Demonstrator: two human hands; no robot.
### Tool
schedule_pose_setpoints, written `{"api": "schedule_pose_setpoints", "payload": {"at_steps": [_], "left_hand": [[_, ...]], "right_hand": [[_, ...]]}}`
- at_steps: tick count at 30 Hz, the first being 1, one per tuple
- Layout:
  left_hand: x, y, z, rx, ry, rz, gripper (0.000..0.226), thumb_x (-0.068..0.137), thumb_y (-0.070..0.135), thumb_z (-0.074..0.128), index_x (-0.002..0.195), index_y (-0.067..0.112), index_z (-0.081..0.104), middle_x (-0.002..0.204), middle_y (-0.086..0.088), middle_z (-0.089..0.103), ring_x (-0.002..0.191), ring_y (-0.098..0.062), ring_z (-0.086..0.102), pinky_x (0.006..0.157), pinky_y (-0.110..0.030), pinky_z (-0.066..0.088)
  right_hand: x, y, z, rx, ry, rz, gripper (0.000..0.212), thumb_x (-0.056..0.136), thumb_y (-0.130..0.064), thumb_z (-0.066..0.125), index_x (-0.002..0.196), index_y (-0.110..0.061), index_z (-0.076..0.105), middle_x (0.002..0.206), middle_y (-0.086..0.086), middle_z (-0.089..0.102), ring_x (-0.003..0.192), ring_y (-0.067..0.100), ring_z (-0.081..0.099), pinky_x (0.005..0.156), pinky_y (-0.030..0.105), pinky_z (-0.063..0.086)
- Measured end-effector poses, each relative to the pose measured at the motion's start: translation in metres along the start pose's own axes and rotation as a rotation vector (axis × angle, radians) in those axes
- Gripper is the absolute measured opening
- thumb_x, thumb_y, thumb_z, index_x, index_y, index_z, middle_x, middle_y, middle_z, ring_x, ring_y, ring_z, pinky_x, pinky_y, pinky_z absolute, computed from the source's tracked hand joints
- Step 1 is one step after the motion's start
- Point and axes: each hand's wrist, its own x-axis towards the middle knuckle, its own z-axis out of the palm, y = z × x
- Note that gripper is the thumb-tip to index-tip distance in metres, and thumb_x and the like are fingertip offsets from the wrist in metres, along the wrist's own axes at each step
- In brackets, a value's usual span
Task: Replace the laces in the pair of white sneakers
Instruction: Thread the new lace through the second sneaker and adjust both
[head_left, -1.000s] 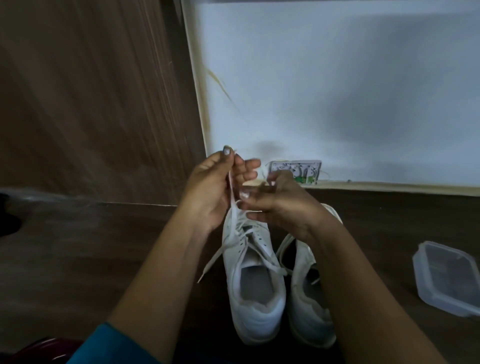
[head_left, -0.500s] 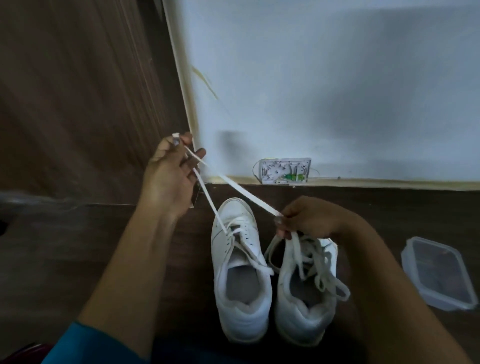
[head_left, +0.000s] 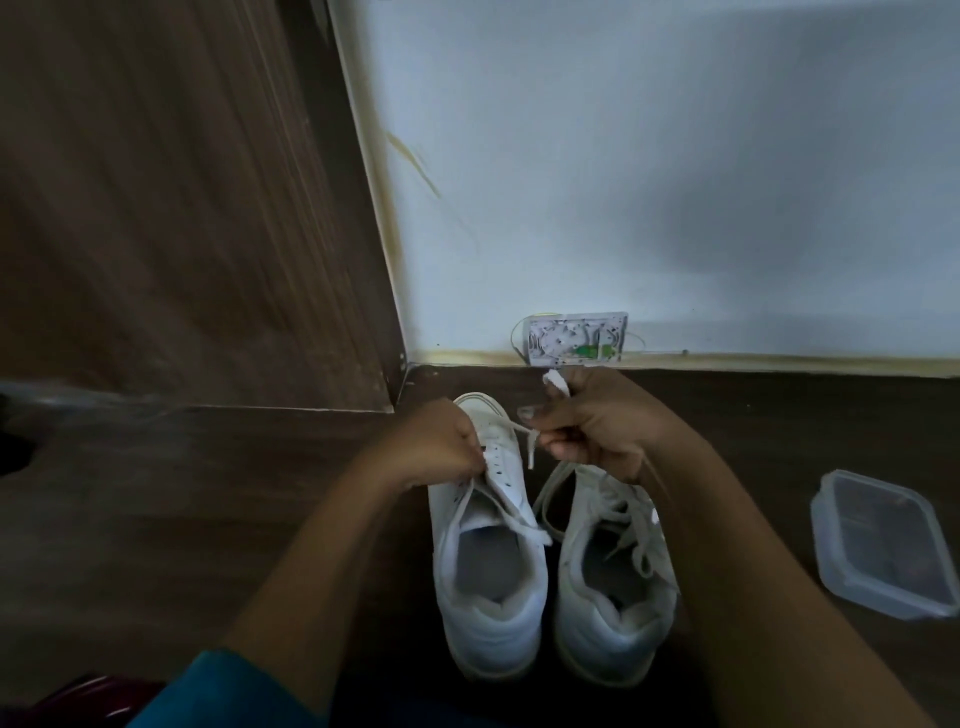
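Two white sneakers stand side by side on the dark floor, toes toward the wall. The left sneaker (head_left: 488, 587) has a white lace (head_left: 527, 441) through only its front eyelets. My left hand (head_left: 434, 449) rests on that shoe's front and pinches the lace near the eyelets. My right hand (head_left: 597, 428) holds the other part of the lace, with a lace end sticking up between its fingers. The right sneaker (head_left: 613, 587) is fully laced, its loose lace loops lying over the tongue.
A lidded clear plastic container (head_left: 883, 545) sits on the floor at the right. A small white wall box with wires (head_left: 574, 338) sits at the skirting behind the shoes. A wooden panel (head_left: 182, 208) stands at the left.
My left hand came down from high at the left onto the left sneaker's front. My right hand moved up and left above the shoes. The lace, stretched taut before, hangs short now.
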Motion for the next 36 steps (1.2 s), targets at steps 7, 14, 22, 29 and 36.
{"api": "schedule_pose_setpoints", "payload": {"at_steps": [7,14,22,29,36], "left_hand": [[0.002,-0.002,0.002,-0.123,-0.029,-0.007,0.01,0.068,-0.001,0.073,0.077,0.004,0.076,0.067,-0.009,0.069,0.064,-0.014,0.058,0.068,-0.03,0.049],[0.007,-0.013,0.004,-0.273,-0.037,-0.06,0.013,0.066,-0.006,0.077,0.076,0.002,0.074,0.051,0.008,0.063,0.054,-0.007,0.057,0.06,-0.018,0.047],[0.006,-0.015,0.004,-0.355,-0.044,-0.04,0.02,0.066,-0.013,0.071,0.066,0.008,0.072,0.054,0.002,0.064,0.056,-0.01,0.057,0.063,-0.021,0.048],[0.008,-0.013,0.008,-0.341,0.027,-0.031,0.022,0.065,-0.013,0.07,0.064,0.009,0.072,0.057,-0.002,0.065,0.059,-0.015,0.058,0.069,-0.027,0.049],[0.007,-0.015,0.013,-0.367,0.054,-0.02,0.018,0.065,-0.016,0.068,0.072,0.0,0.073,0.06,-0.006,0.065,0.06,-0.018,0.058,0.072,-0.033,0.051]], "right_hand": [[0.006,0.009,0.004,-0.341,-0.075,0.006,0.024,0.077,0.024,0.051,0.09,0.013,0.067,0.082,0.008,0.064,0.062,0.011,0.063,0.062,0.019,0.056],[0.005,0.011,0.012,-0.571,-0.009,-0.128,0.012,0.084,0.009,0.057,0.078,0.001,0.064,0.065,0.01,0.057,0.054,0.018,0.054,0.05,0.021,0.049],[0.008,0.014,0.021,-0.681,0.028,-0.214,0.03,0.068,0.01,0.066,0.063,-0.02,0.071,0.067,0.011,0.068,0.06,0.012,0.06,0.063,0.031,0.053],[0.011,0.015,0.028,-0.853,0.107,-0.286,0.026,0.066,0.004,0.065,0.063,-0.021,0.06,0.066,-0.004,0.062,0.068,0.015,0.063,0.067,0.029,0.054],[0.014,0.017,0.028,-1.036,0.092,-0.364,0.018,0.073,-0.007,0.069,0.09,-0.01,0.074,0.091,0.003,0.072,0.085,0.012,0.064,0.069,0.018,0.039]]}}
